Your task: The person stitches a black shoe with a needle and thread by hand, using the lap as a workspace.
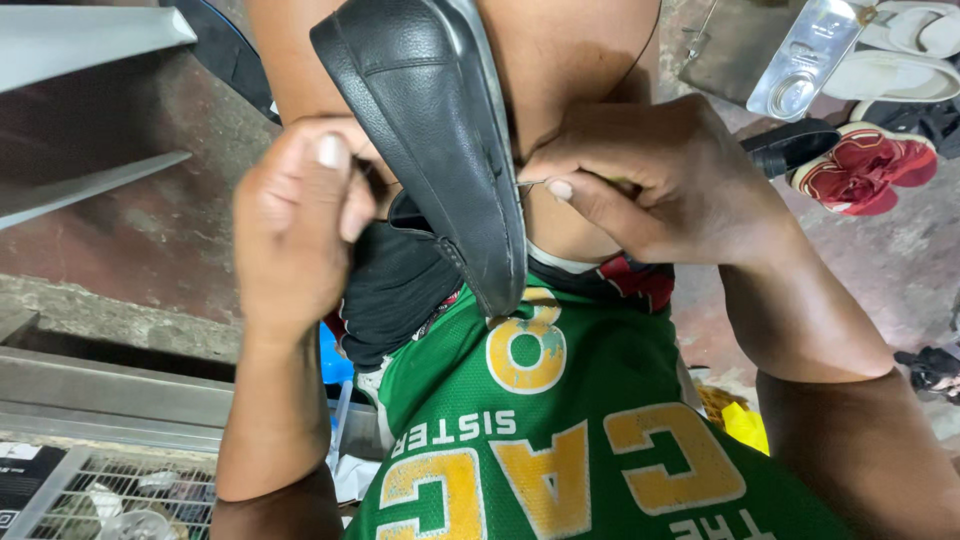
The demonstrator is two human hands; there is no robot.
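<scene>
While the black leather shoe [440, 140] lies tilted across the person's lap, sole edge turned up toward the head cam, both hands work at its rim. L hand [295, 225] is clenched at the shoe's near side, thumb up, fingers curled under the upper and a dark cloth [395, 285] bunched below it; prob. that's to brace the shoe vs. the pull from the other side. R hand [665, 175] has its grip pinched shut on a thin metal needle or awl [532, 183], tip right at the seam where upper meets sole, so the shoe's edge is angled to face that hand. Can't tell if thread is on it, too fine to see. Shoe rests on the bare knees, above the green jersey [560, 430] w/ yellow lettering, so it stays close to the eyes and steady w/o a table. Around them: red-and-white sneakers [865, 165] on the floor at right, pale sandals [905, 50] beyond, a flat shiny metal piece [805, 55] near those, another dark shoe [790, 145] just beside the sneakers. At lower left, a wire-mesh rack [110, 490] w/ bits in it, and grey metal bars [90, 40] at upper left, well apart from the hands.
</scene>
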